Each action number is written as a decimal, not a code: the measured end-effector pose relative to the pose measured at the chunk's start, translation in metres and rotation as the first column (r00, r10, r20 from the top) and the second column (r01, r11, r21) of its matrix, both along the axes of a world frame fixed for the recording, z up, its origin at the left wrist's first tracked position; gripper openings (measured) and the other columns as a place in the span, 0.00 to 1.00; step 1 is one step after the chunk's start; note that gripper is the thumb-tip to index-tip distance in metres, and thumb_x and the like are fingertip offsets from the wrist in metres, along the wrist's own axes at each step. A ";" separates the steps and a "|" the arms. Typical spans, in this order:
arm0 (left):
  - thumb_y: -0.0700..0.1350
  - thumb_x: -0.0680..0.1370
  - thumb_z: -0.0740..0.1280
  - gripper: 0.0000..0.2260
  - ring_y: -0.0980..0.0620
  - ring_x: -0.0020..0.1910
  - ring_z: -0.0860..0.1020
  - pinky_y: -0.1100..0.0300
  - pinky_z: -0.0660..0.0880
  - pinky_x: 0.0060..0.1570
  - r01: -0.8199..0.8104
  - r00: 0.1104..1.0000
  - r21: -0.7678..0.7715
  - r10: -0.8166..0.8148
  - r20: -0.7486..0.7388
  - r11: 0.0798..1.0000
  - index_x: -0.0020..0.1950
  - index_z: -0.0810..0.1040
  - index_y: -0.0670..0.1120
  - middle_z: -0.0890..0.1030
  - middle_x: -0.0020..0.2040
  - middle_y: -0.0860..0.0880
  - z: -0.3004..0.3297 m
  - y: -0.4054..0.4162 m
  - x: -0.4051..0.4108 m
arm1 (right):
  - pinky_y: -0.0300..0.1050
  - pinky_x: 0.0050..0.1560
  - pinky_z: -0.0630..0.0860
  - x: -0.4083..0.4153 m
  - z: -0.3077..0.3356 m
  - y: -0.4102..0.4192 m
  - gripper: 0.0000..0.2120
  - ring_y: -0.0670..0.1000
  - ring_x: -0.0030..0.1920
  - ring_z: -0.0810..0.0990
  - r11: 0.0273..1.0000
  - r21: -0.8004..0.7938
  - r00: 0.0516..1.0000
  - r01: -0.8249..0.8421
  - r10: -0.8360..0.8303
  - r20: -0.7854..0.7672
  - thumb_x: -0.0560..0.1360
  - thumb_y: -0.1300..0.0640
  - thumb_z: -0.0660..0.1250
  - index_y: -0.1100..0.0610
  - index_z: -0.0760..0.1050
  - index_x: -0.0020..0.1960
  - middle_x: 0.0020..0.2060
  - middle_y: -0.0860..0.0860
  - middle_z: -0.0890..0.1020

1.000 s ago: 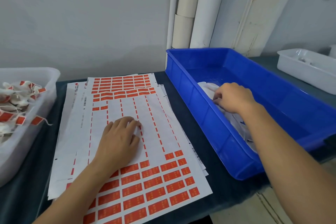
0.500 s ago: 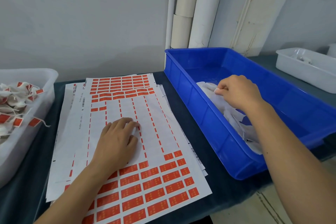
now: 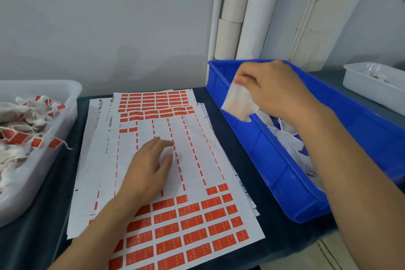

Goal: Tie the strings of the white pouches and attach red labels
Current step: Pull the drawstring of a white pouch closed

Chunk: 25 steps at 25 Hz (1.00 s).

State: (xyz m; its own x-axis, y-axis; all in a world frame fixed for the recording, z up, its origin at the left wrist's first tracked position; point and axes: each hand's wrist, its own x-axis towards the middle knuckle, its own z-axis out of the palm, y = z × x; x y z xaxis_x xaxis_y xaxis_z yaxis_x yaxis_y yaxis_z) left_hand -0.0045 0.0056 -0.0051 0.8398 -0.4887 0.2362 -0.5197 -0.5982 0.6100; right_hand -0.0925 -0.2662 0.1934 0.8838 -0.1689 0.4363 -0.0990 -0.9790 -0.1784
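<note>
My right hand pinches a white pouch by its top and holds it in the air over the near-left wall of the blue bin. More white pouches lie loose inside that bin. My left hand rests flat, fingers relaxed, on the top sheet of red labels, on its bare peeled area. Rows of red labels fill the sheet's lower part and its far end.
A translucent white tub at the left holds several tied pouches with red labels. A second white tray stands at the far right. White pipes run up the wall behind the blue bin. The table's front edge is close by.
My right hand has lifted out of the blue bin with one white pouch, rising up and to the left. My left hand has stayed on the label sheet.
</note>
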 end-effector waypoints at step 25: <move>0.52 0.76 0.76 0.12 0.55 0.42 0.87 0.68 0.80 0.38 -0.086 0.874 -0.504 -0.178 -0.453 0.860 0.57 0.80 0.54 0.87 0.44 0.58 0.012 0.009 0.010 | 0.43 0.40 0.81 0.079 -0.136 0.102 0.13 0.46 0.37 0.83 0.816 0.551 0.943 -0.175 0.299 -0.143 0.79 0.46 0.70 0.55 0.78 0.43 0.36 0.48 0.83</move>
